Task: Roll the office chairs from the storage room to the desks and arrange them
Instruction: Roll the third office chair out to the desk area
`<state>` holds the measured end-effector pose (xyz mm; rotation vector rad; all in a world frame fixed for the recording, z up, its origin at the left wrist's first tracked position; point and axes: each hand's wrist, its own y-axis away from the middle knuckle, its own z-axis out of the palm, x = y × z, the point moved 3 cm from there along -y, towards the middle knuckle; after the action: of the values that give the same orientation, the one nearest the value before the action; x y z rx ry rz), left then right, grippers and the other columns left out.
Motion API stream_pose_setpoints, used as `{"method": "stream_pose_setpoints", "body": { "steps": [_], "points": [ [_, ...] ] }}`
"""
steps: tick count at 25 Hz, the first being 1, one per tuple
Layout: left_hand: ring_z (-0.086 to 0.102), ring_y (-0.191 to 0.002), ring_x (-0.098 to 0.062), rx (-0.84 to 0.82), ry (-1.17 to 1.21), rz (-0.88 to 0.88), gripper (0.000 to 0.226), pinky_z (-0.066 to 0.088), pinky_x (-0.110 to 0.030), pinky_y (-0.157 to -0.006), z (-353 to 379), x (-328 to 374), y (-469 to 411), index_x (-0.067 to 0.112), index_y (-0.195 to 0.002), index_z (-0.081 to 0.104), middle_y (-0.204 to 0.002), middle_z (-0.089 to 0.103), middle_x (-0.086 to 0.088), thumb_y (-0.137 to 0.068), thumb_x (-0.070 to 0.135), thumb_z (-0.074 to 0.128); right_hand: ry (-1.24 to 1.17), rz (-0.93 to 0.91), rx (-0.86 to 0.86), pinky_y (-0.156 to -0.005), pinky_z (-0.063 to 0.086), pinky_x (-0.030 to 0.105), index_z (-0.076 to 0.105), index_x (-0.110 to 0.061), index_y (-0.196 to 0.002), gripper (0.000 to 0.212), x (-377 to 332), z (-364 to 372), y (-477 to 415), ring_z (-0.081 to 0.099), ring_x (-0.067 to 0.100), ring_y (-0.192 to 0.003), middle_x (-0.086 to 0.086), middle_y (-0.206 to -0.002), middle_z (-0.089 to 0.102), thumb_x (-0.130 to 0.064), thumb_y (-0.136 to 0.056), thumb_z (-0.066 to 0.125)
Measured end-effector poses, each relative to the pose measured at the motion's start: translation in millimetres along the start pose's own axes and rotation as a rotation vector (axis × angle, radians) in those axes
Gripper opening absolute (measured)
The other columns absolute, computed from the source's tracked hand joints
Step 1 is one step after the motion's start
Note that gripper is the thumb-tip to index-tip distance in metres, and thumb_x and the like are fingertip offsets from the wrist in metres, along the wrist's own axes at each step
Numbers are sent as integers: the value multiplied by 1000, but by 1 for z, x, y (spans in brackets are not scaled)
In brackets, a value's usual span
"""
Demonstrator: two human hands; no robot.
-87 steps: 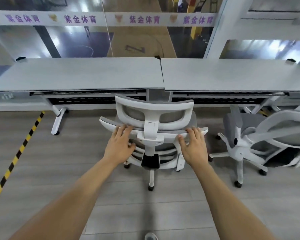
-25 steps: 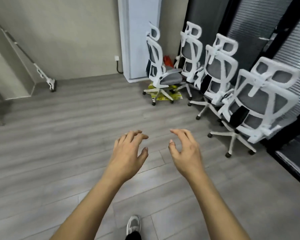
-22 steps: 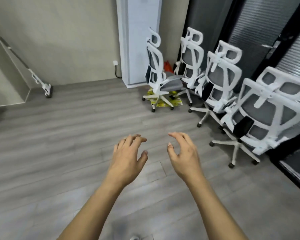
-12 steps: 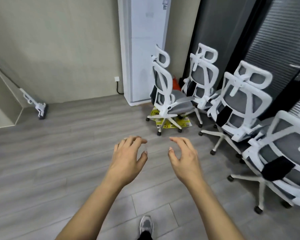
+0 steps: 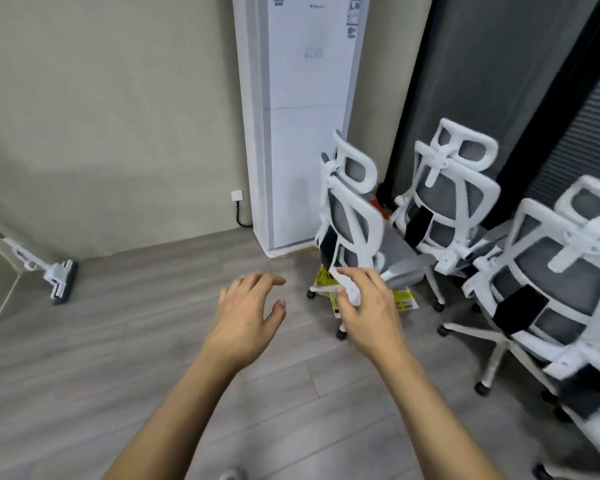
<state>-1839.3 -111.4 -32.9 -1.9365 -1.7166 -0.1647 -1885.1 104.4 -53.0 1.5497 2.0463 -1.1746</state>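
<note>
Grey plank floor [image 5: 118, 375] fills the near view, a beige wall [image 5: 118, 116] runs across the far side. A tall white floor-standing air conditioner [image 5: 305, 133] stands against that wall, and dark curtains [image 5: 482, 64] close off the far right.

And there are the chairs, parked in a cluster on the right, white frames and grey mesh. The near office chair [image 5: 561, 282] shows its back, its star base and castors on the floor. The middle office chair [image 5: 454, 192] sits farther back against the curtain, also back-on. The side-on office chair [image 5: 350, 216] is the leftmost, just beside the air conditioner, headrest up.

Two bare forearms reach out from the near edge. The left hand [image 5: 246, 313] hovers over open floor, fingers [image 5: 257, 282] spread and loosely curled, gripping nothing. The right hand [image 5: 371, 310] hangs level with it, fingers relaxed too, nothing in them; it overlaps the side-on chair's base in the view, and I cannot tell that it touches it.

Far left, a white vacuum head [image 5: 61, 280] rests on the floor by the wall. A yellow printed sheet [image 5: 404, 299] lies under the side-on chair. A small wall socket [image 5: 237, 195] with a black cable sits left of the air conditioner.
</note>
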Motion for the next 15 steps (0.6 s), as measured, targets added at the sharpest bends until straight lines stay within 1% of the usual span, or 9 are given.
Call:
{"method": "stream_pose_setpoints", "body": {
  "steps": [3,6,8,11,15],
  "points": [
    [46,-120,-17,-6,10,65,31,32,-33,-98,18,-55,-113,30,-127,54,-129,54,9,-96,34,51,37,47,48,-98,46,46,63,-29,-123,33,27,52,-104,56,14,-110,-10,-118,58,-26,-90,59],
    [43,-122,-14,-53,41,123,32,27,-27,-93,31,-104,-221,30,-128,54,-132,52,10,-96,33,51,63,133,111,-98,46,44,63,-28,-123,32,43,90,-194,55,11,-109,-10,-119,58,-24,-91,60],
    [43,-121,-14,-87,54,188,32,25,-26,-93,42,-128,-298,30,-127,54,-131,52,10,-96,33,51,87,180,164,-101,44,43,63,-28,-122,31,56,109,-249,53,11,-114,-13,-120,57,-25,-92,59],
    [45,-121,-17,-142,97,277,32,30,-32,-100,67,-141,-403,29,-126,56,-128,54,9,-95,34,51,105,275,238,-103,44,42,63,-29,-123,30,87,127,-313,54,10,-115,-16,-119,55,-26,-93,59],
    [46,-122,-18,-235,88,413,33,32,-35,-103,130,-150,-529,29,-127,54,-128,55,8,-95,35,52,169,398,353,-103,45,43,63,-26,-124,31,154,153,-401,54,13,-116,-8,-123,57,-25,-93,59]
  ]
}}
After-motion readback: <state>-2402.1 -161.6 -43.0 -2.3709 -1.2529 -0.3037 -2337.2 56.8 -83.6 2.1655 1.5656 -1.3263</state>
